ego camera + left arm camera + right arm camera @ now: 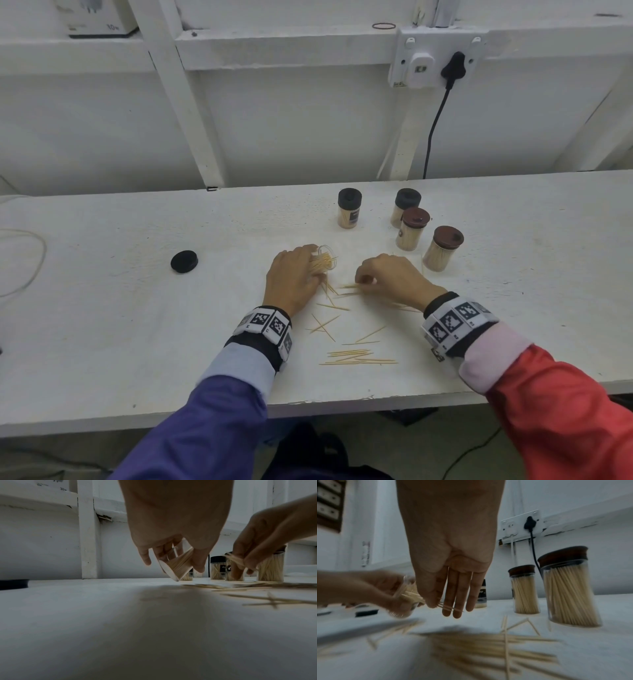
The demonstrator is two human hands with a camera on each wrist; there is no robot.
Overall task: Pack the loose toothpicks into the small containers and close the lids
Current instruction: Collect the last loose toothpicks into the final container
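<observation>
My left hand (294,274) grips an open clear container (325,261) tilted to the right, partly filled with toothpicks; in the left wrist view the container (176,563) leans with its base corner near the table. My right hand (387,277) pinches a few toothpicks (448,607) between thumb and fingers just right of the container's mouth. Loose toothpicks (356,356) lie scattered on the white table (137,308) between and below my hands. A black lid (184,261) lies off to the left.
Several filled, lidded containers stand at the back right: two with black lids (349,208) (407,202) and two with brown lids (412,228) (443,253). A wall socket with a black plug and cable (452,68) is behind. A thin cord (30,260) loops at the far left.
</observation>
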